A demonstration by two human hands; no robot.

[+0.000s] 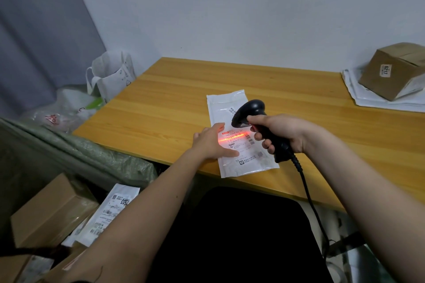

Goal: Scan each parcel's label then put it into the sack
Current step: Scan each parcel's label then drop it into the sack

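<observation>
— What's closest to you down there?

— My left forearm, crossing over the green woven sack (76,156) at my left, which holds brown boxes (49,211) and a white labelled mailer (108,211).

— And your hands?

— My left hand (210,142) lies flat, fingers straight, pressing the left edge of the white parcel (239,135) on the wooden table (161,103). My right hand (279,132) grips the black scanner (255,119) by its handle, head tipped down just above the parcel; its cable (310,197) trails off the table's near edge.

— Is it reading?

— A red line glows across the label (241,142) and onto my left fingers.

— Anything else waiting?

— A cardboard box (391,71) marked 6217 sits on white mailers (368,96) at the far right of the table
</observation>
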